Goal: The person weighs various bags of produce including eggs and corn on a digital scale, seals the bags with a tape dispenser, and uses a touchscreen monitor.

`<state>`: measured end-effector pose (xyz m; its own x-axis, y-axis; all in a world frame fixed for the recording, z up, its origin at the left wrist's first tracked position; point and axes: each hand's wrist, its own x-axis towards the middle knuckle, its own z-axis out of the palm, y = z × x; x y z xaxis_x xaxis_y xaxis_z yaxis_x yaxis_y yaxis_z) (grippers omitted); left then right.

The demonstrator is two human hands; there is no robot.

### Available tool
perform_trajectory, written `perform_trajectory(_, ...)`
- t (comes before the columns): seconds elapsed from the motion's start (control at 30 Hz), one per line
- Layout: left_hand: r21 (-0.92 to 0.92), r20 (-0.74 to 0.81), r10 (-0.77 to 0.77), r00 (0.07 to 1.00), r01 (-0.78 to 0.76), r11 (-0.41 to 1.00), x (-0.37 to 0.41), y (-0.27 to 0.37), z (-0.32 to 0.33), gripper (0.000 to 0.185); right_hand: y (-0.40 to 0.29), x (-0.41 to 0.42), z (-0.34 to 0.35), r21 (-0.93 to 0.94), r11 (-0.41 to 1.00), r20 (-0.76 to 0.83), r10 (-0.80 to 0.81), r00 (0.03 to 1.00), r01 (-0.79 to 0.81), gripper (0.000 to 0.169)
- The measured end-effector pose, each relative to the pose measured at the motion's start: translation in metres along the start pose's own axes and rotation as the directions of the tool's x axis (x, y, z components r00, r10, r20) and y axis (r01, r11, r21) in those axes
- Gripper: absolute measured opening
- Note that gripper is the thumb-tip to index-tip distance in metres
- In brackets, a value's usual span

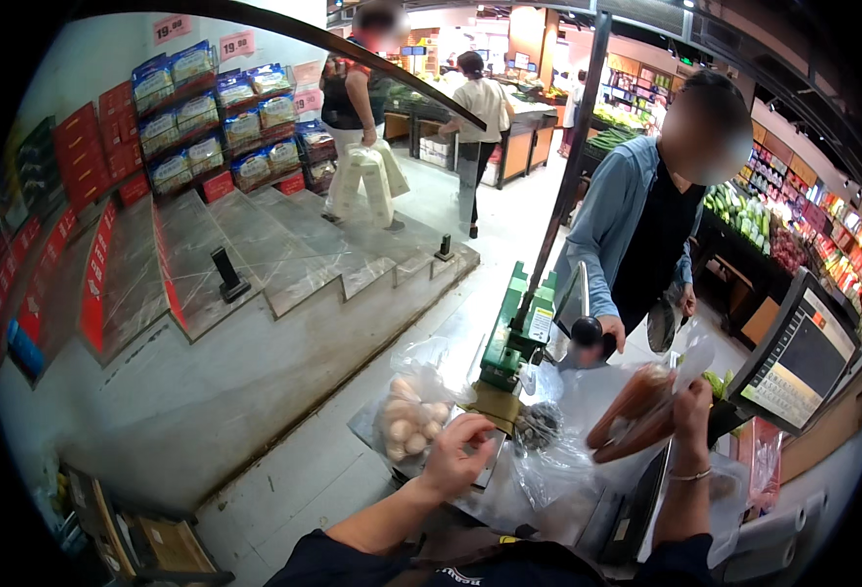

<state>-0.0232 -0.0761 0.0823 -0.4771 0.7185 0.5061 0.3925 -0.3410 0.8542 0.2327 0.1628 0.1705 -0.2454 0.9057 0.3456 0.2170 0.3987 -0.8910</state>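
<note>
My right hand (pixel 691 414) grips the gathered top of a clear plastic bag of carrots (pixel 633 414), held tilted above the counter. Nothing shows in my left hand (pixel 464 455), its fingers loosely curled, just right of a clear bag of round, pale brown produce that looks like eggs or mushrooms (pixel 409 425). Another clear bag, holding small dark items (pixel 537 425) I cannot make out, lies on the counter between my hands. Behind these bags stands a green metal bag-sealing machine (pixel 512 345).
A touchscreen scale display (pixel 801 352) rises at the right, near rolls of plastic bags (pixel 776 532). Across the counter stands a person in a blue jacket (pixel 614 205). Stone stairs (pixel 218 249) with a glass side and dark rail lie left. Wooden crate (pixel 152 543) sits lower left.
</note>
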Motion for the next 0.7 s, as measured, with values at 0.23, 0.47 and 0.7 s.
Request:
perform_trajectory(0.23,0.120,-0.112,-0.161,0.981,0.174,0.978,-0.033,-0.032,-0.024,0.016,0.033,0.066,-0.032,-0.202,0.964,-0.081,-0.190,0.978,0.171,0.014)
perform_trajectory(0.47,0.187,-0.191,-0.236,0.953,0.271,0.944,-0.056,-0.051,-0.039,0.014,0.080,0.109,-0.036,-0.436,0.886,-0.073,-0.212,0.974,0.160,0.020)
perform_trajectory(0.7,0.253,-0.173,-0.249,0.953,0.287,0.924,-0.063,-0.065,-0.032,0.014,0.119,0.122,-0.050,-0.501,0.865,-0.193,-0.125,0.973,0.012,0.024)
